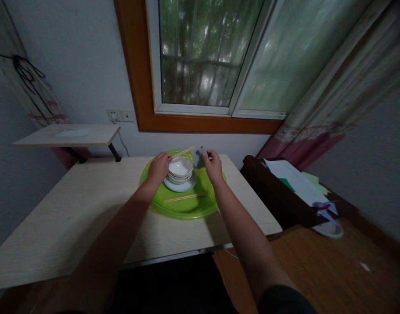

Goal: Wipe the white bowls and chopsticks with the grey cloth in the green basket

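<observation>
A round green tray (187,213) lies on the table. On it stands a stack of several white bowls (180,166), set on a white plate (180,186). My left hand (160,167) is at the left of the bowls, its fingers closed on one end of a pair of light wooden chopsticks (184,152) that slant up to the right. At the tray's right side, my right hand (213,165) pinches a grey, crumpled-looking piece (198,158); whether it is cloth or clear plastic I cannot tell. More chopsticks (183,198) lie across the tray's near part.
The pale wooden table (89,209) carries a small raised shelf (69,134) at its back left. Behind are a window (213,56) and a wall socket (120,115). To the right, papers (291,181) lie on a dark brown piece of furniture (272,192).
</observation>
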A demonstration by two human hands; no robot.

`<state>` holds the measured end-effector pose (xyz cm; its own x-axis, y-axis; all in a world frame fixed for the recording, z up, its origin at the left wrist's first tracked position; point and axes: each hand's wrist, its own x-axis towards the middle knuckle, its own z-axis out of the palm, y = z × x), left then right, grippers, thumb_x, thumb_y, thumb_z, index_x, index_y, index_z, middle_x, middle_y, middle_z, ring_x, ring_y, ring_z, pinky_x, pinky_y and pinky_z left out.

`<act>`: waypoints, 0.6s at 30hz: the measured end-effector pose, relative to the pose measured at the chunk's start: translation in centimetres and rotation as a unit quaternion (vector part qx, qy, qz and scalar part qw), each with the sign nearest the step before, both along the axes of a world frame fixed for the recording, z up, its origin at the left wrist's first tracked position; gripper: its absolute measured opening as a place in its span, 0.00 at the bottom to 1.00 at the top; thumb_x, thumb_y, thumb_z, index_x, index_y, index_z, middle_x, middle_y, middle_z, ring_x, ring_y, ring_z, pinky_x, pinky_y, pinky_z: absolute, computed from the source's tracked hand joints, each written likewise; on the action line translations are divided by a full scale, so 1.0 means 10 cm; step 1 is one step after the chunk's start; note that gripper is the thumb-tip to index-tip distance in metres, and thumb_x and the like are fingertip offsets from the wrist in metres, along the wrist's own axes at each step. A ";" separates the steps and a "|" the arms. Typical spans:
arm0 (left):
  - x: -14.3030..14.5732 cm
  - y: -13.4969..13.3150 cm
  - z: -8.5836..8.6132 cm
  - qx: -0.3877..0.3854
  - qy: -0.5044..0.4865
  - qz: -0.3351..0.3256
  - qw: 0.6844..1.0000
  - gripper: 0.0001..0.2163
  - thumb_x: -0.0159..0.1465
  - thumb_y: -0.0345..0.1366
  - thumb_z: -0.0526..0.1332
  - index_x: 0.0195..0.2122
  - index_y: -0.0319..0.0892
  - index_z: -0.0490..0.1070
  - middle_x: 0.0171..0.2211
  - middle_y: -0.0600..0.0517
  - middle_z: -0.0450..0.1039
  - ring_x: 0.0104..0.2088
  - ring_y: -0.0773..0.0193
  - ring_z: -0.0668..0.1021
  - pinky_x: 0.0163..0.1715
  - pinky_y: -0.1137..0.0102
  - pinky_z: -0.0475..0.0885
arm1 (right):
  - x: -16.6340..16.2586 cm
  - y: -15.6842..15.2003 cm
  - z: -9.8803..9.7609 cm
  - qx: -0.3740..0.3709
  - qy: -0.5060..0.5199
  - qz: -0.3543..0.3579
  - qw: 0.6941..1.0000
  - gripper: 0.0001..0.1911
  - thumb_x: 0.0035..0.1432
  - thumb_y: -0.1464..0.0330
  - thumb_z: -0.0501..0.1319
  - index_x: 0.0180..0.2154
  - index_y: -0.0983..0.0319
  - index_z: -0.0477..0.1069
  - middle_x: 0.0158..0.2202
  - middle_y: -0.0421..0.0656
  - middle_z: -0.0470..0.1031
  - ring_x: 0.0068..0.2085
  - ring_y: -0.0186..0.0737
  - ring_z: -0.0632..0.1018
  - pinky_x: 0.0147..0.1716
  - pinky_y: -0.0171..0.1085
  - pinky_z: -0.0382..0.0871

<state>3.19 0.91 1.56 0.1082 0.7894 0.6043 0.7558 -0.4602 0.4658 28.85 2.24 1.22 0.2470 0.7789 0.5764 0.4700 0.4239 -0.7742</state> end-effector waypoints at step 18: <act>0.09 -0.08 -0.01 -0.076 -0.094 -0.180 0.976 0.10 0.72 0.42 0.59 0.42 0.42 0.76 0.38 0.47 0.82 0.30 0.60 0.83 0.32 0.67 0.78 | -0.22 -0.17 0.14 -0.100 0.216 0.276 0.931 0.24 0.50 0.45 0.73 0.36 0.57 0.76 0.35 0.38 0.76 0.40 0.39 0.77 0.42 0.40 0.79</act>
